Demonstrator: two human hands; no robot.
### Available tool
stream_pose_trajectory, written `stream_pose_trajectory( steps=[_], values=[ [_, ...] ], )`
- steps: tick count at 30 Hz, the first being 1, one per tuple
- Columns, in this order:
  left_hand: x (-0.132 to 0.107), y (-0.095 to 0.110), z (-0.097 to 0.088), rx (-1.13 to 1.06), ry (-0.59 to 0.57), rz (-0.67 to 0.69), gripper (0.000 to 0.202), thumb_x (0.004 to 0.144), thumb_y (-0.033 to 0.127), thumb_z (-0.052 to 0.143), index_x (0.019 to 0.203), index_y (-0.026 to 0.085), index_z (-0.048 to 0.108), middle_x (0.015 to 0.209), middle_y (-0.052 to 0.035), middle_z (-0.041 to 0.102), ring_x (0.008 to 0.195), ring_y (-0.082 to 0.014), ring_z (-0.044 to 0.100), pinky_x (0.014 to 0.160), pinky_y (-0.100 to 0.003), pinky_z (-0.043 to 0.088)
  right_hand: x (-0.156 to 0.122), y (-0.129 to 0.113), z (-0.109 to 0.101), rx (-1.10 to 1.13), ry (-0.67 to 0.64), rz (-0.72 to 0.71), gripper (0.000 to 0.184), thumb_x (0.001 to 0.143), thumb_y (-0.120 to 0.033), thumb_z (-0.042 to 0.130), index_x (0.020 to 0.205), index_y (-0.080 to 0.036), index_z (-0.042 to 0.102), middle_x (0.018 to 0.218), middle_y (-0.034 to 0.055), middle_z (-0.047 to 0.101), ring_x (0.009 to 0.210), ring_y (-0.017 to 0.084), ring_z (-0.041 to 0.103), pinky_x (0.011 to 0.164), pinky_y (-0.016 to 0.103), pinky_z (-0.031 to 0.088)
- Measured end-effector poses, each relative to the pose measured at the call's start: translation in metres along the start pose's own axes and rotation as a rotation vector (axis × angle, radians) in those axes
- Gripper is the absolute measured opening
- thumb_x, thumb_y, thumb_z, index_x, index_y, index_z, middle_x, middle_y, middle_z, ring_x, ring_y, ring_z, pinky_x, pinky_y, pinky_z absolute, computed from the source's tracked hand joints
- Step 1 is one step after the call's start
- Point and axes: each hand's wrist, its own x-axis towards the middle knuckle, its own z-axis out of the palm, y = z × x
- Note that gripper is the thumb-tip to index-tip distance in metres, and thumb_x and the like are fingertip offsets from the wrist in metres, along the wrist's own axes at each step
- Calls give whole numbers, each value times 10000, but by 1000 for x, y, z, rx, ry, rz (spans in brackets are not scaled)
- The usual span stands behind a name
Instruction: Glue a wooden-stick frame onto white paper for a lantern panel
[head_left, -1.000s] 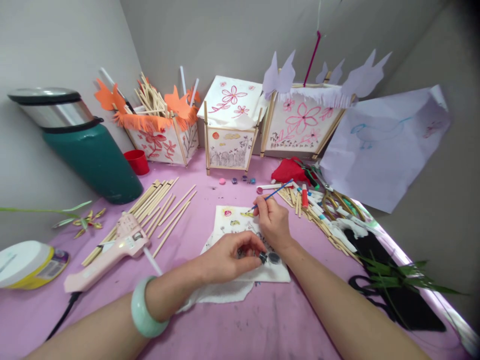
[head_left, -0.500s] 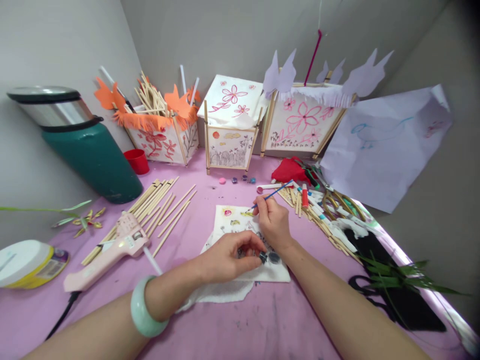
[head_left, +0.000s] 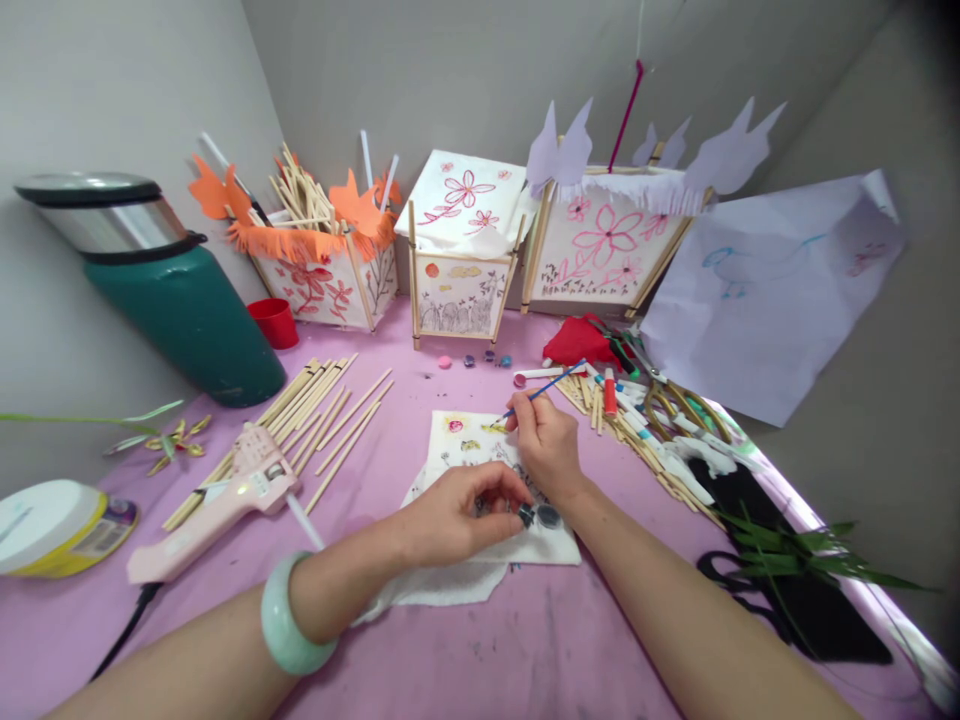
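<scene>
My right hand (head_left: 546, 440) is closed around a thin blue paintbrush (head_left: 551, 382), whose tip touches a yellow patch near the top of a white painted panel (head_left: 551, 550). The panel carries a red-and-yellow sun, small yellow shapes and dark line drawings. My left hand (head_left: 469, 510) rests over the panel's lower part, thumb and fingers closed on a small dark paint pot (head_left: 526, 514). Beside that pot lies a round dark lid (head_left: 549, 517). A crumpled white cloth (head_left: 450, 588) sticks out from under the panel.
Wooden sticks (head_left: 345, 440) and a pink glue gun (head_left: 217, 510) lie at left, near a teal bottle (head_left: 180, 310). Decorated lanterns (head_left: 461, 290) stand along the back. Scissors (head_left: 667, 400), paint tubes (head_left: 610, 392) and a black phone-like slab (head_left: 840, 620) lie at right.
</scene>
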Motion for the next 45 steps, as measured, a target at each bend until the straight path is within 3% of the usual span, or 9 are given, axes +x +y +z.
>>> stream_pose_trajectory(
  steps=[17, 45],
  values=[
    [0, 0, 0, 3, 2, 8, 175, 749, 201, 593, 911, 136, 592, 672, 26, 478, 630, -108, 423, 598, -246, 339, 0, 0, 0, 58, 20, 19, 305, 948, -388, 411, 789, -186, 576, 589, -13, 623, 511, 116, 581, 550, 222, 420],
    [0, -2, 0, -14, 0, 12, 180, 748, 214, 600, 913, 143, 584, 670, 30, 471, 630, -108, 420, 602, -248, 338, 1, 3, 1, -52, 35, -31, 324, 955, -396, 383, 777, -193, 562, 606, 1, 613, 532, 132, 574, 553, 235, 401]
  ],
)
